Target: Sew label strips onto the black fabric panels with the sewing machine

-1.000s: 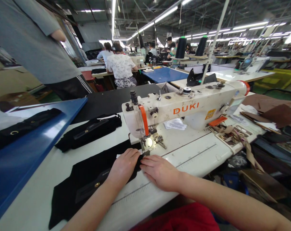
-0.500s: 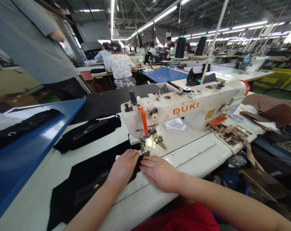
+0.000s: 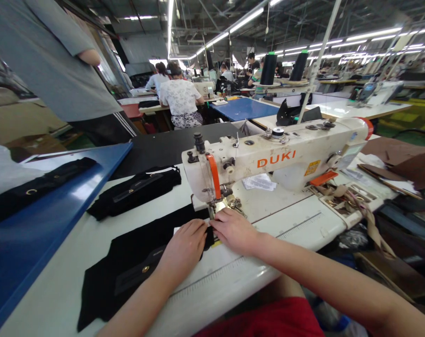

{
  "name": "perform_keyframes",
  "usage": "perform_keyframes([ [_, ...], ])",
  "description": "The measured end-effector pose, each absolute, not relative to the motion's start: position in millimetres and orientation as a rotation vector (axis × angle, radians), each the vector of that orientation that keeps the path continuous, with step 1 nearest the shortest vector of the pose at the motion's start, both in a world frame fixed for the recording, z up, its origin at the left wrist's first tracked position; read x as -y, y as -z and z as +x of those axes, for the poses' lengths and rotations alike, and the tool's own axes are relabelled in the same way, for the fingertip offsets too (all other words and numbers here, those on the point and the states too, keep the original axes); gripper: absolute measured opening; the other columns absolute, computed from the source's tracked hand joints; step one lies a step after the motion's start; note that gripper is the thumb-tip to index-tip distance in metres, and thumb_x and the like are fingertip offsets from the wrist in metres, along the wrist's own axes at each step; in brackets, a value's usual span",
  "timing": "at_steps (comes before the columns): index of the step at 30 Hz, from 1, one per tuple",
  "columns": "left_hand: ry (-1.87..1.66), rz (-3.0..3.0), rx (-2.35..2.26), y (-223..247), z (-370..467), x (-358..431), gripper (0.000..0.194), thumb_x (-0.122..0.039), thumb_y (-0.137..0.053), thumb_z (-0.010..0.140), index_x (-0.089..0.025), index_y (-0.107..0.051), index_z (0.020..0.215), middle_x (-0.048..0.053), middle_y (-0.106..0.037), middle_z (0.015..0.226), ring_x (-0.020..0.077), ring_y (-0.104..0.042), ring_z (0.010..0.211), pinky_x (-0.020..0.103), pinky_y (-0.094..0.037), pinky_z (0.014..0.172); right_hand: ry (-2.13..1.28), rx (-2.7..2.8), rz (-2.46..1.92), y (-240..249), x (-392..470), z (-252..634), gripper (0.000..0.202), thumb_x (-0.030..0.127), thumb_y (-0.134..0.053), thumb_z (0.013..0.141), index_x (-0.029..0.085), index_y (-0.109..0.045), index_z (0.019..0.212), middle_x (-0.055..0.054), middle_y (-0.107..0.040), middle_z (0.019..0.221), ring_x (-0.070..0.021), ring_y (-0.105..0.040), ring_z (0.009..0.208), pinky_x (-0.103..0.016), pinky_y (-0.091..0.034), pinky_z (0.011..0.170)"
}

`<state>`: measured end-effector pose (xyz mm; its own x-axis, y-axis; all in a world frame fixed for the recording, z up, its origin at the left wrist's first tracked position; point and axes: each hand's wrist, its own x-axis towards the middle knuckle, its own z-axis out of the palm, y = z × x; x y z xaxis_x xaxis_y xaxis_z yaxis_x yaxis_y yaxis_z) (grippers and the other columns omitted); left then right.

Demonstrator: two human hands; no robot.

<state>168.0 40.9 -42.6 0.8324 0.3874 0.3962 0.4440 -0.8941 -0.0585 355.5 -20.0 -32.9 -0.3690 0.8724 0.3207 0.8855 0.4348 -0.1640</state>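
A black fabric piece point(image 3: 128, 252) with a gold eyelet lies on the sewing machine's bed, its right edge close under the needle area. My left hand point(image 3: 187, 241) bends its fingers over that edge, next to a small white label point(image 3: 176, 230). Just right of it, my right hand point(image 3: 235, 229) has its fingers drawn together at the fabric's corner by the presser foot. Both thumbs are mostly hidden. The white sewing machine point(image 3: 240, 161) stands right behind my hands.
Folded black pieces lie on the left: one on the white table point(image 3: 135, 192), another on a blue board point(image 3: 71, 196). A parts tray point(image 3: 353, 199) with straps sits on the right. Paper labels point(image 3: 259, 181) rest behind the machine arm. A person in grey point(image 3: 68, 70) stands at left.
My right hand has moved up and forward, nearer the needle and presser foot. The left hand stays on the fabric's edge. The whole view has shifted slightly.
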Motion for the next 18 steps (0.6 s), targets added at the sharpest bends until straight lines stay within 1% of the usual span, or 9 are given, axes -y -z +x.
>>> perform_keyframes([
  [4,0.511,-2.875,0.719,45.7,164.5,-37.4,0.039,-0.024,-0.035,0.096,-0.009,-0.063,0.118,0.014,-0.064,0.121,0.0253,-0.059,0.112,0.042,-0.051,0.096,0.114,2.364,-1.496,33.3,17.4,356.5,0.012,0.019,-0.053,0.093,0.014,-0.063,0.096,-0.007,-0.056,0.089,-0.0213,-0.048,0.091,-0.034,-0.042,0.083],
  [7,0.454,-2.895,0.767,46.5,163.4,-35.4,0.040,-0.026,-0.036,0.096,-0.010,-0.061,0.122,0.013,-0.063,0.125,0.0251,-0.058,0.116,0.043,-0.050,0.099,0.160,2.373,-1.476,34.3,16.3,357.6,0.013,0.019,-0.051,0.094,0.014,-0.063,0.094,-0.006,-0.057,0.087,-0.0212,-0.048,0.089,-0.033,-0.041,0.081],
  [15,0.466,-2.944,0.775,47.3,176.4,-34.1,0.039,-0.027,-0.039,0.095,-0.013,-0.060,0.124,0.012,-0.062,0.127,0.0239,-0.056,0.120,0.042,-0.047,0.102,0.153,2.409,-1.455,34.4,12.0,370.8,0.016,0.017,-0.051,0.094,0.013,-0.065,0.089,-0.007,-0.059,0.085,-0.0205,-0.050,0.088,-0.033,-0.042,0.082],
  [18,0.476,-2.951,0.765,47.9,183.0,-38.7,0.039,-0.026,-0.039,0.095,-0.011,-0.060,0.124,0.013,-0.063,0.126,0.0243,-0.057,0.118,0.043,-0.048,0.100,0.162,2.407,-1.456,34.0,9.1,376.9,0.016,0.018,-0.051,0.094,0.012,-0.065,0.090,-0.008,-0.060,0.087,-0.0206,-0.051,0.089,-0.033,-0.041,0.083],
])
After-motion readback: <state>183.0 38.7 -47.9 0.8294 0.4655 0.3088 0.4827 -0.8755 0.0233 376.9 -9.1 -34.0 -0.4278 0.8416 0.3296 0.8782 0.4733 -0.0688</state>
